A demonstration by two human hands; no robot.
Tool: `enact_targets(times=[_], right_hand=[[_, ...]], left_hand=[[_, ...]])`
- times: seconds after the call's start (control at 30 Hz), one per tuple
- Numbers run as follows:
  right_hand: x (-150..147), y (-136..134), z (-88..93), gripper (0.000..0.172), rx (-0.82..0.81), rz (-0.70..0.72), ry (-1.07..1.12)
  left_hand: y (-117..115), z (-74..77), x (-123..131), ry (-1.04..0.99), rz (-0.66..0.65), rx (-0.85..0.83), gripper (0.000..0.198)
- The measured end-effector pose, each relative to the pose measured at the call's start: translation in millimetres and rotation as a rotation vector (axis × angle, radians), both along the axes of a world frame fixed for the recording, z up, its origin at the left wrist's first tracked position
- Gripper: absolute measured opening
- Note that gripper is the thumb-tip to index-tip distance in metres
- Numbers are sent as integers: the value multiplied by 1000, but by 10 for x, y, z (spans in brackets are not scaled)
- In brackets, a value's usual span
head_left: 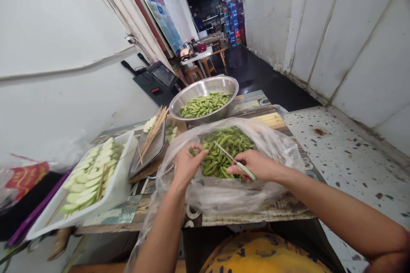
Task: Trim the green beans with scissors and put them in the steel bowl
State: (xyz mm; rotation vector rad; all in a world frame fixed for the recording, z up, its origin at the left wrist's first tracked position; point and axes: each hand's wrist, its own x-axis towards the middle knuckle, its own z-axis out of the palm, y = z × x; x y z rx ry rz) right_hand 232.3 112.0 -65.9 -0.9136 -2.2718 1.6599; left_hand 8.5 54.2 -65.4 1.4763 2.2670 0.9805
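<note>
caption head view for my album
Left hand holding a green pod, right hand holding green-handled metal scissors, over pods in a translucent plastic bag.

Beneath two hands [188,164] [258,167] lay one bag [221,200]; with them, one cutting tool [246,170]; beyond, one bowl [205,87]; leftward, two trays [118,192] [156,149].

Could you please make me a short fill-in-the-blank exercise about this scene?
1. The right hand holds a bladed tool with a pale ____ handle.
2. Green pods lie in both the plastic bag and the metal bowl; the one farther from the person is the ____.
3. The hand nearer the white tray is the person's ____ one.

Missing words: green; metal bowl; left.
</note>
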Motion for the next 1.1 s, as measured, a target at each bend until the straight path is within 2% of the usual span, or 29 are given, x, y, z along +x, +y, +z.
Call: enact_targets(times=[0.1,0.3,0.53,0.77,0.97,1.1], right_hand=[[-2,-3,-19,46,30,1,-13],[-4,-22,2,49,71,9,-44],[10,-26,108,52,220,-7,-109],[13,-48,152,50,313,-68,-155],[-8,-33,59,49,103,-53,-94],[-18,-13,70,48,-88,-57,22]], left_hand=[[-62,79,214,-103,-62,13,24],[-93,136,449,-72,-66,22,21],[-122,171,519,-73,-78,5,21],[-148,159,460,-399,-139,-73,29],[-159,137,462,-772,-216,-155,34],[-139,152,446,-1044,-152,19,32]])
